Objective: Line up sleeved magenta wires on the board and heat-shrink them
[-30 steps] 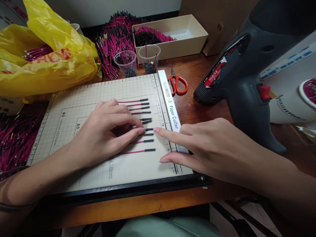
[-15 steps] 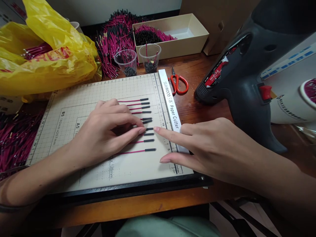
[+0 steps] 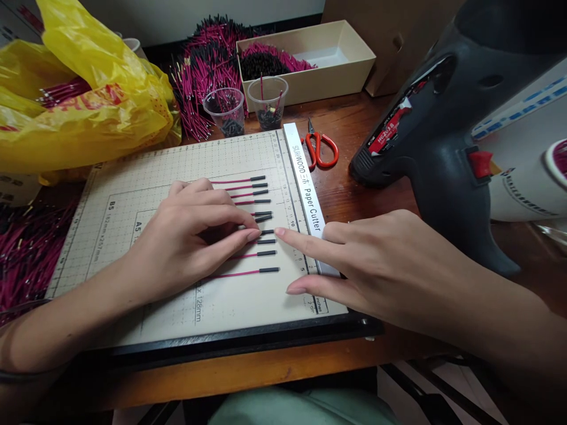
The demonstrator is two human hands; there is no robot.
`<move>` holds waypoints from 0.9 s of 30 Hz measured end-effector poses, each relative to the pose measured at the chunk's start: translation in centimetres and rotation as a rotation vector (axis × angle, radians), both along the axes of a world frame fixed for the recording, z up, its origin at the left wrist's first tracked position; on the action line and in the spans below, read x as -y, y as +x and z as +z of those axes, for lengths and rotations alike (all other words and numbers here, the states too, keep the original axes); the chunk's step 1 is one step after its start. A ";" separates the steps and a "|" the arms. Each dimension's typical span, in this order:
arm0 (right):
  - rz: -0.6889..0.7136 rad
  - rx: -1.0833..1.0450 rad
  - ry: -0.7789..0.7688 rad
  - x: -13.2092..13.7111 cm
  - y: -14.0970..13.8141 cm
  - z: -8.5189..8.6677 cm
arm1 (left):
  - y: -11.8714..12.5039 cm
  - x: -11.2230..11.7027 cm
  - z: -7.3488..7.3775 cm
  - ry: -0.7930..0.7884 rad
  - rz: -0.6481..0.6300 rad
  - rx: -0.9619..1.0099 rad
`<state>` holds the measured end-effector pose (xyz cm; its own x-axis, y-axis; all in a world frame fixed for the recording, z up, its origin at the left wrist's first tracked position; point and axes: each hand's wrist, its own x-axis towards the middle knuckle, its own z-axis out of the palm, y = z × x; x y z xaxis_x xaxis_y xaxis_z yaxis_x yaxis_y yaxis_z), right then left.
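We count ten black-tipped wires (image 3: 268, 270) on one paper cutter (image 3: 248, 304), two clear cups (image 3: 256, 103) at 12 o'clock and one pair of scissors (image 3: 318, 147) at 1 o'clock. The pinched wire (image 3: 268, 232) lies at 3 o'clock from our left hand (image 3: 199, 227), whose thumb and finger close on it. It lies at 9 o'clock from our right hand (image 3: 376, 260), which has its thumb spread wide and its pointer at the tip's end. Since half a second ago, our hands stay put; only our view shifts a little.
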<state>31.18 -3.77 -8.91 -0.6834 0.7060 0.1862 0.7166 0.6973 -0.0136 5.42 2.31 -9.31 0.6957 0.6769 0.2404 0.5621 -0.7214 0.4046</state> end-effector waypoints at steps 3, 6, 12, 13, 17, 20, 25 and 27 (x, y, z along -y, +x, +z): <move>0.003 -0.010 0.009 0.0 0.0 -0.2 | 0.0 0.1 0.0 -0.007 0.003 0.003; 0.006 -0.045 0.018 -0.1 0.0 -0.4 | 0.0 0.1 0.1 0.007 0.042 0.016; -0.063 -0.067 0.092 -0.2 -0.2 -0.3 | 0.2 -0.2 0.3 0.020 0.089 0.022; -0.078 -0.058 0.083 -0.2 -0.3 -0.3 | 0.3 -0.3 0.3 0.018 0.092 0.018; -0.095 -0.066 0.046 -0.4 -0.4 -0.3 | 0.3 -0.3 0.1 0.020 0.112 -0.004; -0.083 -0.091 0.021 -0.5 -0.4 -0.3 | 0.3 -0.3 0.0 0.021 0.108 -0.011; -0.078 -0.088 -0.031 -0.6 -0.3 -0.2 | 0.3 -0.4 0.1 -0.012 0.104 -0.024; -0.075 -0.092 -0.041 -0.6 -0.4 -0.2 | 0.4 -0.4 0.2 -0.035 0.107 -0.028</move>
<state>30.83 -3.16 -9.08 -0.6100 0.7625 0.2157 0.7609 0.6396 -0.1094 5.78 2.67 -9.13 0.6250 0.7553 0.1969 0.6467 -0.6424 0.4113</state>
